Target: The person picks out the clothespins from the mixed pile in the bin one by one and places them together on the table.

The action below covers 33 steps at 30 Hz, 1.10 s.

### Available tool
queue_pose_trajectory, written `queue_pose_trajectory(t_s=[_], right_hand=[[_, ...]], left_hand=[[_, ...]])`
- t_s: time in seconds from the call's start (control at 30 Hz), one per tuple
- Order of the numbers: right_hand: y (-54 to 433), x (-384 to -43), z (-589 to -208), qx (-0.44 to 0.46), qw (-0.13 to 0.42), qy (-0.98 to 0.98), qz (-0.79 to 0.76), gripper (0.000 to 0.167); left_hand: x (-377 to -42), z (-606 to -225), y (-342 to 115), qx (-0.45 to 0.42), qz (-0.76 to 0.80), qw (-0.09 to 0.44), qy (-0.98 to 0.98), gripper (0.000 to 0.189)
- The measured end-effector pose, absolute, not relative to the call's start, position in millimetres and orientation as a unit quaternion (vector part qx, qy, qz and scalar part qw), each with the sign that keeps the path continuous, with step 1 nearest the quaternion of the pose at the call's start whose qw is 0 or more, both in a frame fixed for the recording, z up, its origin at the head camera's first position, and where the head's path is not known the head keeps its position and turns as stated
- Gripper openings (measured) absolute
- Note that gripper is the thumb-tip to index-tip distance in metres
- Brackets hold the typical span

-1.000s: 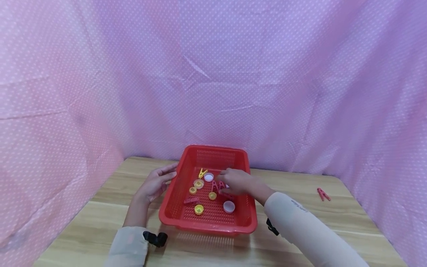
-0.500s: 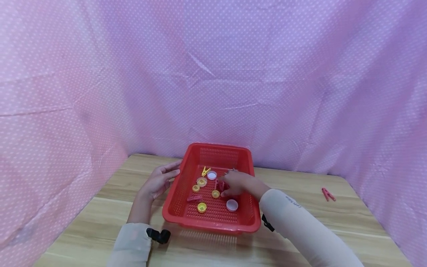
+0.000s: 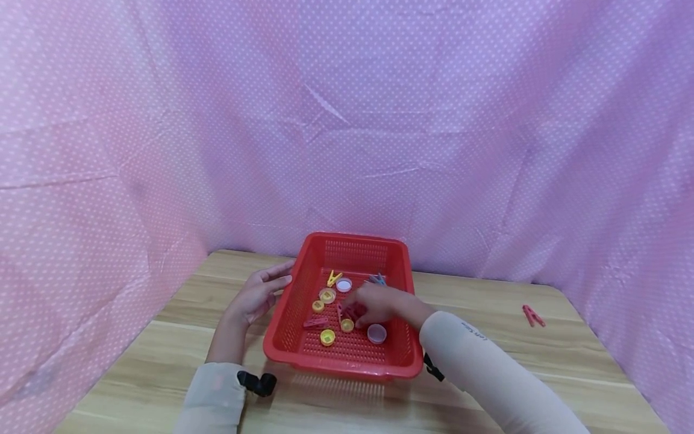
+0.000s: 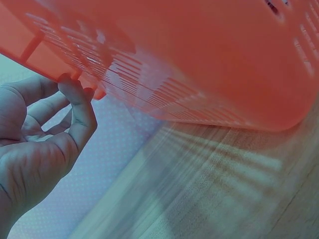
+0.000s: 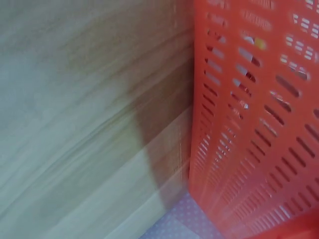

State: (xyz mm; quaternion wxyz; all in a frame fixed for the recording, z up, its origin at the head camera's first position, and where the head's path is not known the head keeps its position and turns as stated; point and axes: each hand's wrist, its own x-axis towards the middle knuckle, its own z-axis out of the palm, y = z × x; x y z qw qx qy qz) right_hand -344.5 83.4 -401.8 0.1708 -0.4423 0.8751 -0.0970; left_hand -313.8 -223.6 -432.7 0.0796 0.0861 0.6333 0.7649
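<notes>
My left hand (image 3: 261, 293) is at the left rim of a red plastic basket (image 3: 341, 364). Seen from the left wrist, its thumb (image 4: 82, 112) bends up against the rim, with the other fingers behind. My right hand (image 3: 376, 302) reaches down inside the basket, fingers curled over pink clothespins (image 3: 354, 311), with the thumb on their near side. One pink clothespin (image 3: 340, 311) lies right at its fingertips, and a yellow bottle cap (image 3: 347, 325) is just below. In the right wrist view only the basket's slotted wall (image 5: 259, 134) shows; the hand is hidden.
Inside the basket are yellow caps (image 3: 327, 337), whitish caps (image 3: 376, 334), a yellow clothespin (image 3: 333, 278), another pink clothespin (image 3: 316, 322) and a blue clothespin (image 3: 378, 279). One pink clothespin (image 3: 533, 316) lies on the wooden table (image 3: 477, 337) at right. A pink dotted curtain surrounds the table.
My right hand has shifted left and toward me inside the basket, and the pink clothespins under it moved along. The blue clothespin shows more. My left hand stays at the rim.
</notes>
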Motion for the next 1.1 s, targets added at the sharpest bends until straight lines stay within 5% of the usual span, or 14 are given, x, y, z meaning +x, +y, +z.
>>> queue_pose_trajectory(t_s=[0.73, 1.1], right_hand=[[79.4, -335.6, -405.0, -0.415, 0.189, 0.882, -0.120, 0.051], [79.0, -335.3, -405.9, -0.424, 0.182, 0.880, -0.114, 0.042]], left_hand=[[-314.7, -432.6, -222.7, 0.081, 0.764, 0.082, 0.634, 0.052], [-314.1, -432.9, -223.0, 0.092, 0.762, 0.082, 0.636, 0.053]])
